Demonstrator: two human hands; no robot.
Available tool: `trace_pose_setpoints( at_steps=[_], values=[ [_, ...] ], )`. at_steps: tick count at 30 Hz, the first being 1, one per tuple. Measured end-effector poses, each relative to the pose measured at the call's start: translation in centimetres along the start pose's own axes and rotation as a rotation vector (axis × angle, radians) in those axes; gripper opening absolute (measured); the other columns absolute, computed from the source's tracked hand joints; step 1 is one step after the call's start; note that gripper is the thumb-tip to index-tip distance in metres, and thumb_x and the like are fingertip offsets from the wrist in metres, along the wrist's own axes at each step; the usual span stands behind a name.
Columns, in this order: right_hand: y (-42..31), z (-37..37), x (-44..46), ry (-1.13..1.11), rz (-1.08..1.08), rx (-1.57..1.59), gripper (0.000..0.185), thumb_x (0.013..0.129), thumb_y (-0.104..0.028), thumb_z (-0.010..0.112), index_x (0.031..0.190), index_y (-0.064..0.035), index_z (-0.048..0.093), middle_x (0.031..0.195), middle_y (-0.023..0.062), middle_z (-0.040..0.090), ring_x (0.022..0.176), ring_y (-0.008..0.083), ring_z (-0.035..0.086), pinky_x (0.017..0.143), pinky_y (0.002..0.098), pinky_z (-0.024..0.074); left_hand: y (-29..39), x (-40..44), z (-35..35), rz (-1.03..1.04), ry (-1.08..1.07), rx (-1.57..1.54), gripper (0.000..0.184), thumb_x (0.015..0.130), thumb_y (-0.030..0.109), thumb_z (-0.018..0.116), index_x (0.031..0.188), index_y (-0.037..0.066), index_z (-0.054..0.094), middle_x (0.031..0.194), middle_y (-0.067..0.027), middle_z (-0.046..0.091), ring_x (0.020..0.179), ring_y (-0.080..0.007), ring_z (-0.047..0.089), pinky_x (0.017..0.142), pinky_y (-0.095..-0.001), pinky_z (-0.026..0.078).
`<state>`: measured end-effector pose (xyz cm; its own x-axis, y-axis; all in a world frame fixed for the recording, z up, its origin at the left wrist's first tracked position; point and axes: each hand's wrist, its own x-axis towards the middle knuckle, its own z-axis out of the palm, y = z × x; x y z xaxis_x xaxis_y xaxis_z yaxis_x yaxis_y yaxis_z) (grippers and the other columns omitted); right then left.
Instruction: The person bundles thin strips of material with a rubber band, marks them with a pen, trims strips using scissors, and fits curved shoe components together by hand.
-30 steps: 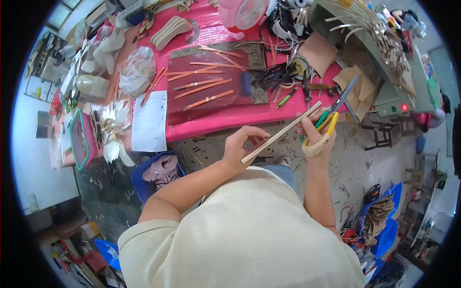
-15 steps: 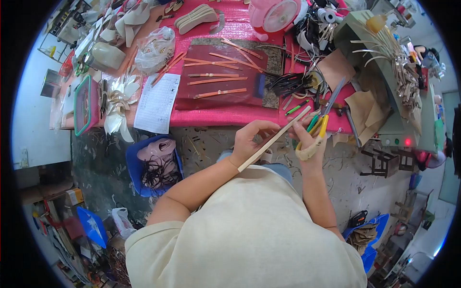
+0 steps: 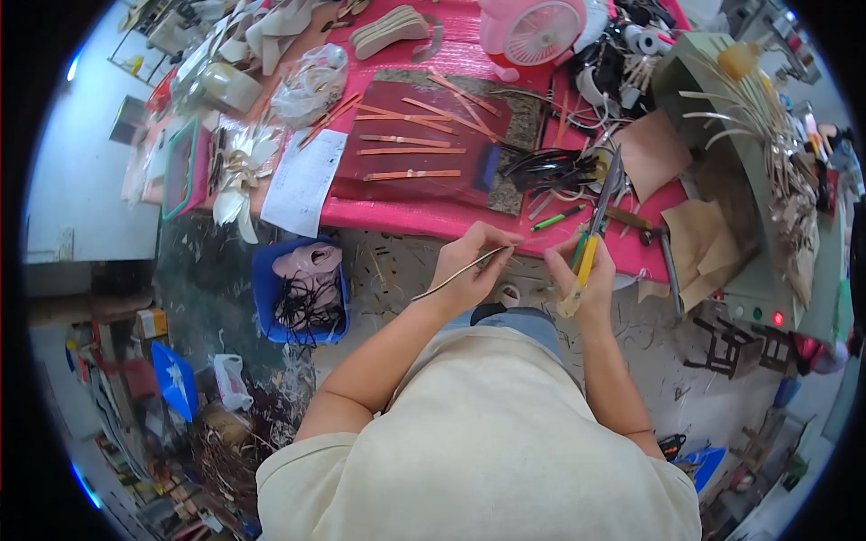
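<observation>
In the head view, my left hand (image 3: 467, 270) is closed on a thin strip (image 3: 458, 276), seen edge-on and slanting from the wrist up to the fingertips. My right hand (image 3: 591, 281) grips scissors (image 3: 586, 257) with yellow handles, their blades pointing away toward the table. Whether the blades are parted is hard to tell. A gap separates the two hands, both in front of the table's near edge. Several reddish strips (image 3: 410, 174) lie on a dark red board (image 3: 361, 185) beyond them. A green pen (image 3: 559, 217) lies close to the scissors.
A pink fan (image 3: 544, 32) stands at the back of the pink-covered table (image 3: 397, 216). A written sheet (image 3: 305, 185) lies left of the board. Right are a hammer (image 3: 666, 252), brown sheets (image 3: 699, 243) and a green machine (image 3: 767, 302). Below left stands a blue bin (image 3: 262, 293).
The strip has turned edge-on and come away from my right fingers; only my left hand holds it now. The scissors have tilted more upright. The whole view has shifted slightly.
</observation>
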<state>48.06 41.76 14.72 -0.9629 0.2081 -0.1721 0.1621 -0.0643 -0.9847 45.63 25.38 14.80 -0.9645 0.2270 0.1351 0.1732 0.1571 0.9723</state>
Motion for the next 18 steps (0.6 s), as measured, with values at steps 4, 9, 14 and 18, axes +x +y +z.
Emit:
trace_pose_setpoints(
  at_steps=[4,9,14,18],
  values=[
    [0.6,1.2,0.7,-0.180,-0.033,0.106,0.028,0.067,-0.002,0.068,0.085,-0.0046,0.046,0.087,0.0074,0.057,0.072,0.0090,0.054,0.062,0.0214,0.0444,-0.7,0.2,-1.9,-0.021,-0.200,0.420,0.012,0.072,0.001,0.056,0.083,0.003,0.052,0.072,-0.0118,0.057,0.071,-0.0284,0.056,0.062,-0.0350,0.045],
    [2.5,3.9,3.3,-0.037,-0.004,0.054,0.029,0.068,-0.003,0.068,0.082,-0.0033,0.044,0.078,0.0045,0.053,0.064,0.0088,0.052,0.060,0.0212,0.0449,-3.6,0.7,-5.0,0.066,-0.331,0.457,0.020,0.073,0.009,0.054,0.092,0.007,0.055,0.071,-0.0111,0.056,0.071,-0.0311,0.054,0.062,-0.0369,0.043],
    [3.3,7.6,7.1,-0.043,0.056,0.052,0.024,0.070,-0.002,0.066,0.078,-0.0041,0.043,0.067,0.0035,0.051,0.057,0.0099,0.052,0.051,0.0201,0.0447,-6.2,3.0,-10.3,-0.103,-0.375,0.399,0.018,0.073,0.013,0.057,0.089,0.006,0.060,0.072,-0.0108,0.058,0.069,-0.0282,0.056,0.061,-0.0339,0.044],
    [7.4,12.0,10.5,0.085,0.198,0.297,0.020,0.072,0.004,0.060,0.077,-0.0030,0.042,0.069,0.0069,0.053,0.061,0.0165,0.059,0.049,0.0244,0.0497,-7.3,6.9,-16.4,-0.659,-0.406,0.375,0.018,0.072,0.018,0.062,0.076,0.001,0.063,0.071,-0.0107,0.061,0.064,-0.0183,0.058,0.059,-0.0286,0.045]
  ],
)
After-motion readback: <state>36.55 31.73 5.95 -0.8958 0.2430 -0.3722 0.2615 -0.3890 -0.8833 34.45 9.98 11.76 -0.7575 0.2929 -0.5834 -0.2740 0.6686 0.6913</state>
